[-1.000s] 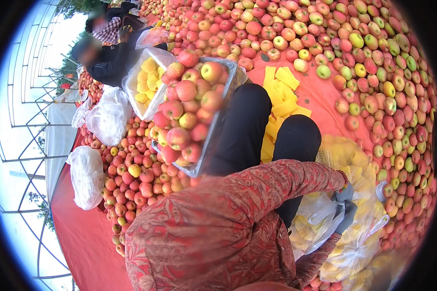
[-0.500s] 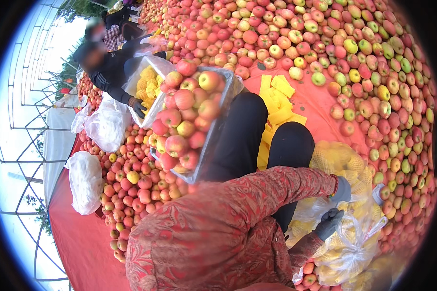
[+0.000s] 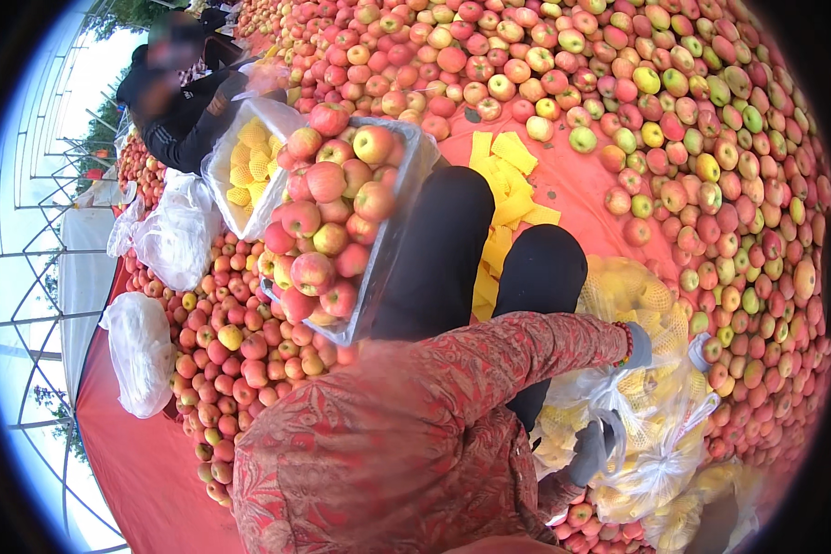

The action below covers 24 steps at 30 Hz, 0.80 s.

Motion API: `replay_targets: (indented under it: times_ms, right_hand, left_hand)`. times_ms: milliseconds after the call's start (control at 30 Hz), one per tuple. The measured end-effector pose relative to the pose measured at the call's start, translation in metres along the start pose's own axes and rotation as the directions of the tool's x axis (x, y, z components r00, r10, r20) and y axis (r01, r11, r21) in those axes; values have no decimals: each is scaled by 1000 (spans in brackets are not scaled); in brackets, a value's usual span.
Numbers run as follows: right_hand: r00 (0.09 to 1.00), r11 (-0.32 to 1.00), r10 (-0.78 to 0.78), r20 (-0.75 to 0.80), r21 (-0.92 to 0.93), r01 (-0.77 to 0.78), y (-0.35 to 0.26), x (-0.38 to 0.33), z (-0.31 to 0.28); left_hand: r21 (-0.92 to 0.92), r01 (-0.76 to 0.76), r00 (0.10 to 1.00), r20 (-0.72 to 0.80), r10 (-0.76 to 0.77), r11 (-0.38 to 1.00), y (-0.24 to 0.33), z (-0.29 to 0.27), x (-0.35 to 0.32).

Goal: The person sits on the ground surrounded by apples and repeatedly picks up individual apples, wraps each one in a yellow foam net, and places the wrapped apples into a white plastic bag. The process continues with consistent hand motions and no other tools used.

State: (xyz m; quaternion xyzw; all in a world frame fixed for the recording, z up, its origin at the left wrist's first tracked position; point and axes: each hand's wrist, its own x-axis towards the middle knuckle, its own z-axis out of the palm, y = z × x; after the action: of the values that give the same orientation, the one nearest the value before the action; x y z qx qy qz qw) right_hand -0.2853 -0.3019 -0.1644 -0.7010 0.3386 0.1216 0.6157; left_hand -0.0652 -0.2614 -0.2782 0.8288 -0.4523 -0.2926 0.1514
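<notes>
Left hand (image 3: 637,344), gloved, beside yellow foam nets (image 3: 651,295); right hand (image 3: 586,455), gloved, at clear plastic bag (image 3: 667,469); cannot tell whether fingers of either grip; bag right of knees (image 3: 547,268), near apple pile (image 3: 757,355)

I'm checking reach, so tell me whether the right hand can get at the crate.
Probably not as things stand: the left sleeve and legs lie between the right hand and the crate.

Clear plastic bag (image 3: 611,397), near, on my right: see-through, crumpled, film bunched up by my right hand (image 3: 591,454). Yellow netting (image 3: 558,428) shows through, rounded shapes packed close together.
</notes>
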Motion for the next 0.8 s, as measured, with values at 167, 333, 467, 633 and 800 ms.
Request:
replay_targets:
  times_ms: [167,333,467,633,800]
  right_hand:
    - [814,724,-531,-235,-625,291,-40,13,-6]
    - [964,86,-258,-68,-995,-47,-32,66,46]
    - [973,95,-227,50,-993,73,-46,58,59]
    - [952,479,-130,276,-823,304,8,112,14]
    - [966,963,198,169,-219,-159,49,146,0]
  left_hand:
    - [114,-231,843,-472,258,966,49,-128,-103]
    - [215,-206,593,-749,296,955,30,-176,-221]
    - [216,46,656,-742,133,975,-28,-180,-308]
    - [103,298,756,-632,-169,949,-88,-179,-391]
    - [347,152,788,-608,98,925,-129,-187,-402]
